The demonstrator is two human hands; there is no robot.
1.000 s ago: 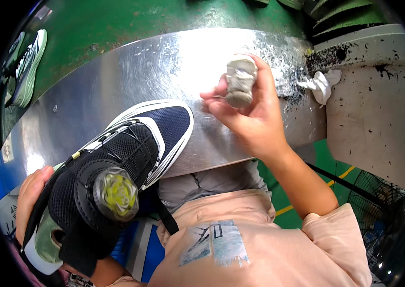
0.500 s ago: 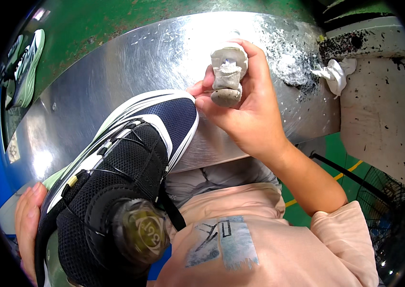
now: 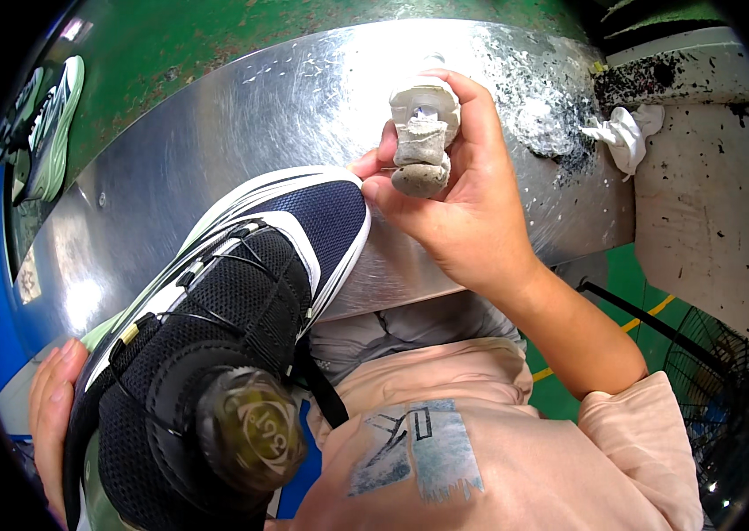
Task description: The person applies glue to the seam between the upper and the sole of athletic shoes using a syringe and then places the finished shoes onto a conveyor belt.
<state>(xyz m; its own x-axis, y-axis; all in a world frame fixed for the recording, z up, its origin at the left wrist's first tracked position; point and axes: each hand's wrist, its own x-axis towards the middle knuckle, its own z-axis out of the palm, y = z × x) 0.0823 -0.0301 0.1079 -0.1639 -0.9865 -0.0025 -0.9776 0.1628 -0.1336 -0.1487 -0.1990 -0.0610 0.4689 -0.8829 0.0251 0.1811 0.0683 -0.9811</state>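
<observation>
A black mesh sneaker (image 3: 241, 270) with a navy toe and a white and pale green sole lies slantwise before me, toe up and to the right. My left hand (image 3: 57, 411) is wrapped round its heel-side sole; the thumb is hidden behind the shoe. A rounded, olive, glassy-looking block (image 3: 255, 429) stands in the shoe's opening. In my right hand (image 3: 467, 190) is a stubby, grimy white tool (image 3: 423, 137), its kind unclear, wrapped with worn material and rounded at the near end. The thumb and a fingertip of that hand meet at the toe edge.
Beneath the shoe's toe is a scratched metal worktop (image 3: 241, 106), with white residue (image 3: 542, 119) at its right. Crumpled white tissue (image 3: 629, 137) lies by a stained pale panel (image 3: 715, 195). Other sneakers (image 3: 51, 133) stand far left. A black wire fan guard (image 3: 728, 372) is low right.
The sneaker's heel end and the olive block have shifted slightly. Both hands keep their grip, and the right hand stays at the toe.
</observation>
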